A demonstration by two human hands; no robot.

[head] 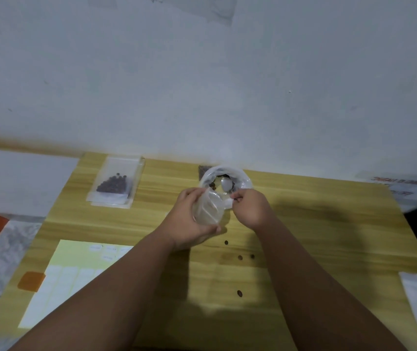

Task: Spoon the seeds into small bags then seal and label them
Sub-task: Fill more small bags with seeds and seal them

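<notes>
While the left hand (189,219) wraps its fingers around an empty clear bag (208,207) and the right hand (249,207) pinches the bag's lip at 3 o'clock, the mouth looks only partly open. Just beyond, at 12 o'clock, sits the bowl (242,177) with a white spoon (227,184) and the last few seeds (212,185) in it. A few loose seeds (239,257) already lie on the table (329,236) at 6 o'clock from the hands, so spilling is likely the real risk: if the lip slips from the pinch, the thin film may close and a spoonful would scatter. A filled bag (114,184) rests at 10 o'clock and the label sheet (57,279) at 7 o'clock, both clear of the hands.
</notes>
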